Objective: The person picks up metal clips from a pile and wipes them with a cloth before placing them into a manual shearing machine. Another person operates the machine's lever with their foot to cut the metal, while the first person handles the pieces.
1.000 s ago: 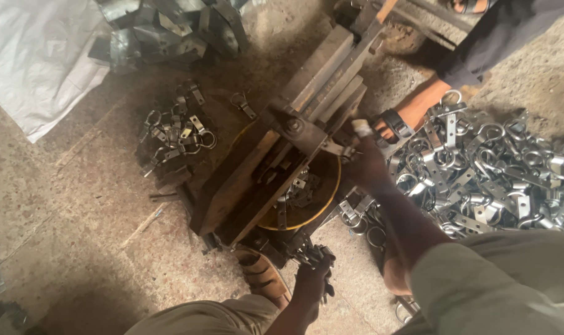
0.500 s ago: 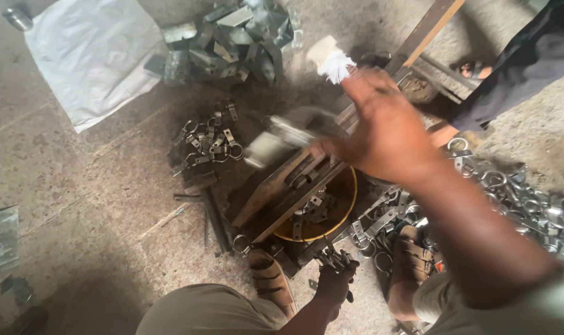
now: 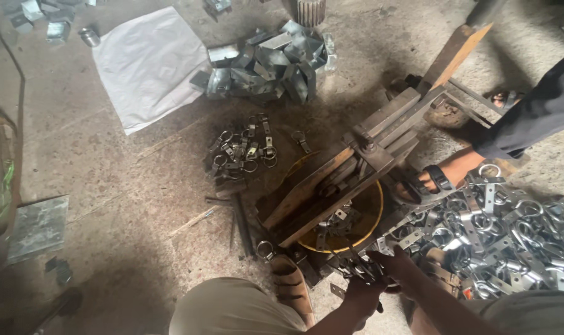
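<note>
Item: your left hand and right hand meet low in view over a dark cluster of small metal clamps, just beside the yellow basin under the wooden press jig. The left grip looks closed around part of the cluster; the right grip rests on it, and how far its fingers close you cannot tell. Handling, by judgement: stiff stamped steel, light singly but weighty by the handful, with sharp edges and rings that snag; take each piece by its flat strap. A large heap of bright clamps lies to your right, a smaller pile beyond the jig. Surface: rough, dusty concrete floor carrying a white sheet and folded metal brackets. Another person's sandalled foot stands near the jig.
</note>
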